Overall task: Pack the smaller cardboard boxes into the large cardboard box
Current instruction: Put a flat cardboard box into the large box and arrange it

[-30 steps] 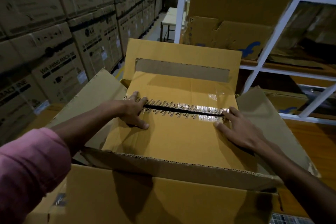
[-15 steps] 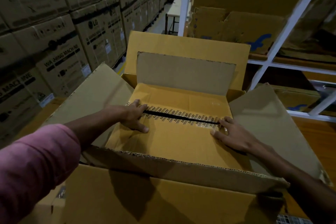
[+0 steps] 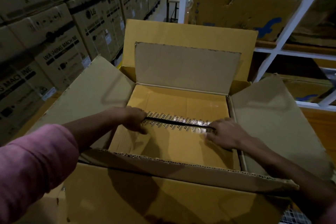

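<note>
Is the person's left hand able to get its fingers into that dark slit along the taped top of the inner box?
Probably yes. The left hand already sits at the left end of the slit, fingers curled at its edge. The big box's flaps stand open, so nothing blocks the way. The right hand rests at the other end.

Large box (image 3: 181,205): matt brown corrugated cardboard, flap edges torn and rough, fluting exposed. Smaller box (image 3: 169,151) inside: smooth yellow-brown cardboard, seam under glossy printed tape (image 3: 181,121). Sleeve (image 3: 31,165): pink matt cloth. Shelf frame (image 3: 272,49): white-painted, smooth.
</note>
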Demonstrator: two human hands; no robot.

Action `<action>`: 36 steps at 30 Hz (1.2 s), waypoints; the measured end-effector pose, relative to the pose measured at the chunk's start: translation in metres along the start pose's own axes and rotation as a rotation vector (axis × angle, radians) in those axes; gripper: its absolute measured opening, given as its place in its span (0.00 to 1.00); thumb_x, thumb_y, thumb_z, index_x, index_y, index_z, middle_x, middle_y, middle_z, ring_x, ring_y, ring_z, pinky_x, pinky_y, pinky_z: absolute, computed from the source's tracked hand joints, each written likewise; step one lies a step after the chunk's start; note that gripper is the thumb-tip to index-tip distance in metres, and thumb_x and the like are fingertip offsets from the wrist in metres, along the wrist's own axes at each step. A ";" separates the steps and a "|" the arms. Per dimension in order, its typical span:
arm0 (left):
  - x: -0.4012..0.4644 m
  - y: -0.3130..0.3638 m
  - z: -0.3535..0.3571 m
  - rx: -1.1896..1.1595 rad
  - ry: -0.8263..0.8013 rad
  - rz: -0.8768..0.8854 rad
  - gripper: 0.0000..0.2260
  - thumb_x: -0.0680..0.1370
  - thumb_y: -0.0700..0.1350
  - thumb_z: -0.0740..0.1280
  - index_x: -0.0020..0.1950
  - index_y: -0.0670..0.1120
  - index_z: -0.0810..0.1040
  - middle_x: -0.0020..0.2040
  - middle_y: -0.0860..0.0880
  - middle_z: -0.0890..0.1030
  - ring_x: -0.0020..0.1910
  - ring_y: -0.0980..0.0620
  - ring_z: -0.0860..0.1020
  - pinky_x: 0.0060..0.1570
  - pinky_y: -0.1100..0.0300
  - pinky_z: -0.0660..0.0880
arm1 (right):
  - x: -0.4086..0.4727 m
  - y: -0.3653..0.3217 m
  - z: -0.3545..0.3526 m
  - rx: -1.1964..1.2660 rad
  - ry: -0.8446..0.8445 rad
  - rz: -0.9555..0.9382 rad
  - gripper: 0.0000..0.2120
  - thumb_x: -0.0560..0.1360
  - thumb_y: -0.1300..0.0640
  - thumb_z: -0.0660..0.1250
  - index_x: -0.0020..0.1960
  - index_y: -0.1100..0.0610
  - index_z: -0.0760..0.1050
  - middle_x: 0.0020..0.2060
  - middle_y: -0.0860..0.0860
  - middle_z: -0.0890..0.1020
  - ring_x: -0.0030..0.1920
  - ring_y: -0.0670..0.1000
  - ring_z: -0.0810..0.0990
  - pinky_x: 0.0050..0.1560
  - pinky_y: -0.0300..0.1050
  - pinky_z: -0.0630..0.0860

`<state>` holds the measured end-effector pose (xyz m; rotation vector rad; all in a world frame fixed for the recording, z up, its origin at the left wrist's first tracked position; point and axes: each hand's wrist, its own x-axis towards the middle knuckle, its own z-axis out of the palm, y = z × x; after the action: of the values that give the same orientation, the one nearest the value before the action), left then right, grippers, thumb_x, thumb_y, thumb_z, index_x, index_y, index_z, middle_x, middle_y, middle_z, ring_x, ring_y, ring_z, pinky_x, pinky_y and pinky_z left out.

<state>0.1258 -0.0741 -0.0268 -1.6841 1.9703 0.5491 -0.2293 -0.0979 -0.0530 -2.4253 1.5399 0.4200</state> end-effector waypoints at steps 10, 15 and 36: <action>-0.019 0.022 -0.017 -0.142 0.062 0.134 0.17 0.84 0.56 0.60 0.66 0.46 0.75 0.57 0.45 0.80 0.53 0.47 0.78 0.53 0.53 0.75 | 0.002 -0.020 -0.028 0.177 0.131 -0.167 0.20 0.82 0.37 0.57 0.55 0.51 0.80 0.46 0.48 0.82 0.47 0.51 0.80 0.47 0.50 0.77; -0.036 0.030 -0.049 -0.164 0.424 0.065 0.17 0.86 0.53 0.55 0.59 0.43 0.78 0.53 0.44 0.83 0.48 0.48 0.79 0.48 0.53 0.76 | -0.023 -0.028 -0.079 0.431 0.169 -0.193 0.09 0.83 0.49 0.64 0.49 0.50 0.81 0.34 0.44 0.83 0.34 0.46 0.81 0.37 0.47 0.77; -0.109 0.104 0.041 0.224 0.235 0.035 0.38 0.83 0.53 0.59 0.81 0.48 0.35 0.80 0.46 0.30 0.78 0.37 0.30 0.72 0.26 0.45 | -0.106 -0.101 -0.037 -0.030 -0.216 -0.416 0.24 0.84 0.48 0.59 0.78 0.49 0.64 0.68 0.50 0.79 0.63 0.54 0.79 0.63 0.53 0.76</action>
<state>0.0401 0.0526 0.0046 -1.6370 2.1372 0.1376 -0.1762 0.0205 0.0248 -2.5351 0.9174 0.5957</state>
